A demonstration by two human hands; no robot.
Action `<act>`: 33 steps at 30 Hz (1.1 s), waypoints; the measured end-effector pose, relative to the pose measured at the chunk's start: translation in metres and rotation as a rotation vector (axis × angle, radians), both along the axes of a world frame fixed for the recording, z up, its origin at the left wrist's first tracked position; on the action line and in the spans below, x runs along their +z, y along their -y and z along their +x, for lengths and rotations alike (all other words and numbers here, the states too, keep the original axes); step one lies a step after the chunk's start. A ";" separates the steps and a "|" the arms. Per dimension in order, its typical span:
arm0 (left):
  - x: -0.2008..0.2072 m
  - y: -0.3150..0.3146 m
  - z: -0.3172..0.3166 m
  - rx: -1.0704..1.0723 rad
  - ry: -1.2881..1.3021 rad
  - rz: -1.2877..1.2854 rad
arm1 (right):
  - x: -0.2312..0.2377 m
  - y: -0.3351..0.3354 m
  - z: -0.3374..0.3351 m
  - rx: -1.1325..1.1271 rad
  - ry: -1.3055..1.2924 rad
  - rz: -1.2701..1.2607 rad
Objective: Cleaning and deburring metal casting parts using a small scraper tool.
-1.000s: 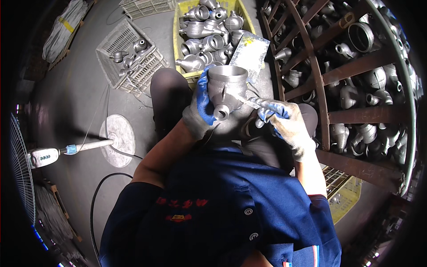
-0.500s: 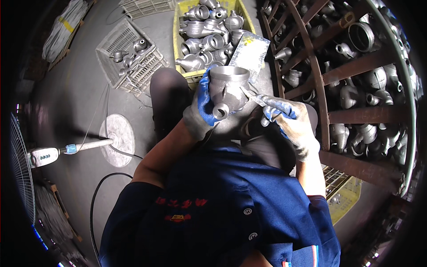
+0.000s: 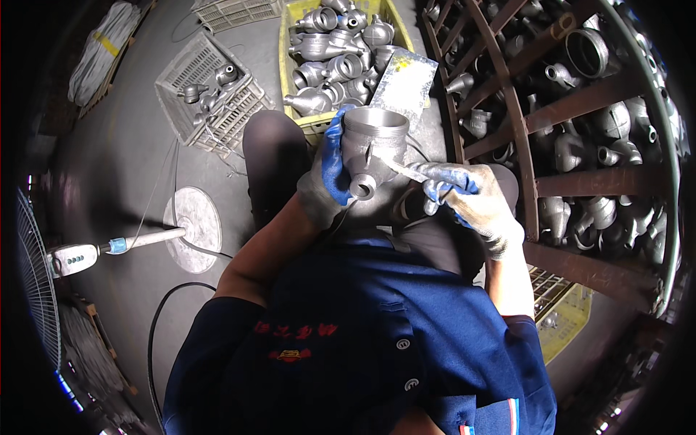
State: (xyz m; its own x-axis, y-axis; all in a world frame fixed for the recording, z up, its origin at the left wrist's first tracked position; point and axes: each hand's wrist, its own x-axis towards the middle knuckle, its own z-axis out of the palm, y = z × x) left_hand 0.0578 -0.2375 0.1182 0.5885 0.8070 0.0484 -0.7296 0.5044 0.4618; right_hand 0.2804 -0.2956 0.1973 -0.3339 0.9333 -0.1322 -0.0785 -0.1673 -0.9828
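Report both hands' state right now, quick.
Left hand: closed around the side of a grey metal casting.
Right hand: closed on a thin, pale tool, its tip at the casting.

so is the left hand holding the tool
No, the right hand holds the tool; the left hand grips the metal fitting.

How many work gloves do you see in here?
2. The left glove holds the side of the metal fitting; the right glove grips a thin tool angled toward that fitting. Others may be hidden in the dark edges.
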 end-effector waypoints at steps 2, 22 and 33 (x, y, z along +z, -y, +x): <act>-0.011 -0.003 -0.002 -0.015 0.030 -0.067 | 0.002 -0.001 -0.003 -0.010 0.187 -0.026; 0.003 0.011 0.001 0.237 -0.508 0.586 | -0.021 0.011 -0.015 -0.243 0.095 -0.079; 0.013 0.015 0.010 0.134 -0.272 0.081 | -0.031 -0.018 -0.048 -0.350 0.324 0.194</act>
State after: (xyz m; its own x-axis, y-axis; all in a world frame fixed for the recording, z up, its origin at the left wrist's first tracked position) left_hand 0.0682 -0.2523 0.1317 0.4771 0.8784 -0.0292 -0.6314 0.3657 0.6838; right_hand 0.2327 -0.2773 0.1661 0.0323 0.9994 0.0097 0.2164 0.0025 -0.9763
